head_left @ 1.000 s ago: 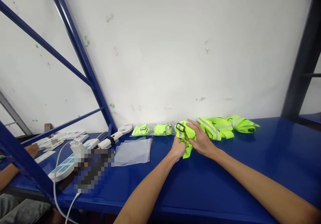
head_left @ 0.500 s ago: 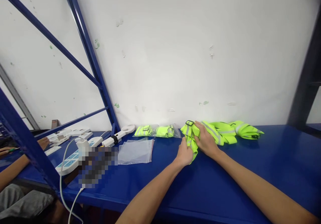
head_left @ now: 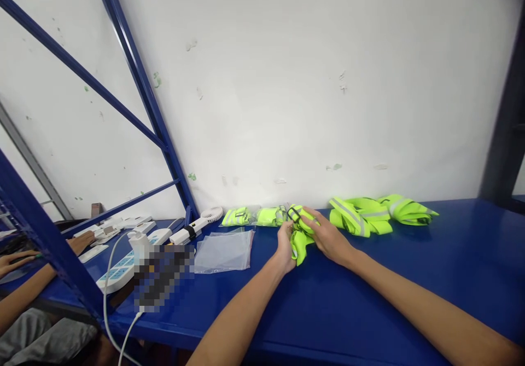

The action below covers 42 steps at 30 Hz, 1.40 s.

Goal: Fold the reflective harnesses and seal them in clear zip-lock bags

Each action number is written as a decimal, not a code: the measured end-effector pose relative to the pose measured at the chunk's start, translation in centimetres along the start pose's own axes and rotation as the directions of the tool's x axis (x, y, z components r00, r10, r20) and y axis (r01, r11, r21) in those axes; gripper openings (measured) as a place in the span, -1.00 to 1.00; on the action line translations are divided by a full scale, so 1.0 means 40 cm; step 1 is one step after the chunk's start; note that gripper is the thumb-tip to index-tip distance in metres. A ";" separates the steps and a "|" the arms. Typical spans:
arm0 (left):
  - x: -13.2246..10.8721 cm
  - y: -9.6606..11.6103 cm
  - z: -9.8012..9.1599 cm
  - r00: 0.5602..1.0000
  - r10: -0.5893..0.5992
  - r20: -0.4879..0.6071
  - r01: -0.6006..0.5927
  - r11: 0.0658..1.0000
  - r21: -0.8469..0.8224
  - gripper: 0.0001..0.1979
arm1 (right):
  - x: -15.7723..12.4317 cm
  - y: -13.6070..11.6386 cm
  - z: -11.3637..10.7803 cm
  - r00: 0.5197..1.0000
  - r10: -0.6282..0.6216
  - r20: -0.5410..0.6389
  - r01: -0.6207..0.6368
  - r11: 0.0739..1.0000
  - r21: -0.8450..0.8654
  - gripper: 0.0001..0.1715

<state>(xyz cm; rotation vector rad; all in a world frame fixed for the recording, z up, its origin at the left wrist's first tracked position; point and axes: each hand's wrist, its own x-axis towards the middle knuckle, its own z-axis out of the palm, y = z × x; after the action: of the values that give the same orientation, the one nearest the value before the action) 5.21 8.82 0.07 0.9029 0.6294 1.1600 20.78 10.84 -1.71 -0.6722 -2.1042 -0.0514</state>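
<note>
A neon-yellow reflective strap (head_left: 301, 241) with a black buckle is bunched up between my two hands above the blue table. My left hand (head_left: 286, 247) is closed round its left side, just below the buckle. From the right, my right hand (head_left: 331, 238) grips the folded upper part, its fingers hiding some of the webbing. One loose end hangs down between the hands. Right of them, more neon-yellow straps (head_left: 369, 216) with grey stripes lie in a loose heap. Behind my left hand sit two clear bags with folded straps, one bagged bundle (head_left: 238, 216) and another bagged bundle (head_left: 268, 216).
Clear plastic bags (head_left: 225, 251) lie flat on the blue table (head_left: 381, 284). Left of them are a white handheld fan (head_left: 197, 228), a white power strip (head_left: 118, 270) with cables, and a blurred-out patch. Beyond the blue frame post (head_left: 49, 240), another person's hands (head_left: 80, 242) work.
Both hands have moved slightly left with the strap, away from the heap. The strap is gathered into a more compact bundle, and its buckle has shifted left.
</note>
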 end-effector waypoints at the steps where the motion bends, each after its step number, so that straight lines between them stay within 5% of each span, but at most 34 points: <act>1: -0.007 0.013 0.002 0.998 -0.058 0.031 0.060 0.997 -0.048 -0.52 | 0.000 -0.017 -0.002 1.000 0.029 -0.002 -0.029 0.999 0.032 -0.29; 6: -0.019 0.041 0.007 0.974 -0.195 0.117 0.209 0.971 -0.119 -0.41 | 0.010 -0.114 -0.037 0.976 0.208 0.068 -0.219 0.922 0.320 -0.47; 9: -0.008 0.030 0.001 0.976 -0.202 0.085 0.211 0.971 -0.112 -0.49 | 0.026 -0.134 -0.043 0.913 0.399 0.080 -0.369 0.727 0.579 -0.71; 12: 0.004 0.007 -0.006 0.987 -0.153 0.059 0.157 0.985 -0.069 -0.57 | 0.037 -0.107 -0.030 0.803 0.590 0.088 -0.445 0.494 0.747 -0.42; 15: 0.010 -0.009 -0.012 1.000 0.003 0.021 -0.003 1.000 -0.007 -0.59 | 0.035 -0.067 -0.021 0.668 0.742 0.061 -0.513 0.400 0.760 -0.03; 17: 0.008 -0.009 -0.017 0.995 0.090 0.047 -0.091 0.995 0.028 -0.55 | 0.030 -0.053 -0.026 0.641 0.747 0.176 -0.565 0.304 0.767 -0.09; 20: -0.004 0.005 -0.023 0.985 0.100 0.142 -0.111 0.991 0.073 -0.51 | 0.022 -0.060 -0.043 0.690 0.591 0.418 -0.579 0.105 0.808 -0.34; 26: -0.017 0.015 -0.026 0.992 0.078 0.100 -0.090 0.989 0.120 -0.51 | 0.013 -0.086 -0.056 0.671 0.510 0.538 -0.586 -0.080 0.806 -0.33; 30: -0.002 0.017 -0.034 0.982 0.172 0.078 -0.184 0.963 0.195 -0.56 | 0.013 -0.101 -0.043 0.662 0.537 0.523 -0.558 -0.112 0.822 -0.45; 36: 0.006 0.040 -0.029 0.922 0.310 0.233 -0.381 0.835 0.397 -0.58 | 0.031 -0.128 -0.042 0.624 0.639 0.451 -0.518 -0.094 0.850 -0.50; 42: -0.007 0.062 -0.026 0.836 0.334 0.436 -0.543 0.624 0.562 -0.19 | 0.051 -0.115 -0.071 0.607 0.756 0.244 -0.551 0.179 0.815 -0.17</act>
<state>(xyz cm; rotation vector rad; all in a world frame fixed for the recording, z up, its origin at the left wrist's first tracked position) 3.06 9.17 1.67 1.9188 0.5973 1.2072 19.78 7.06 2.54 -0.8367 -1.1521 1.2954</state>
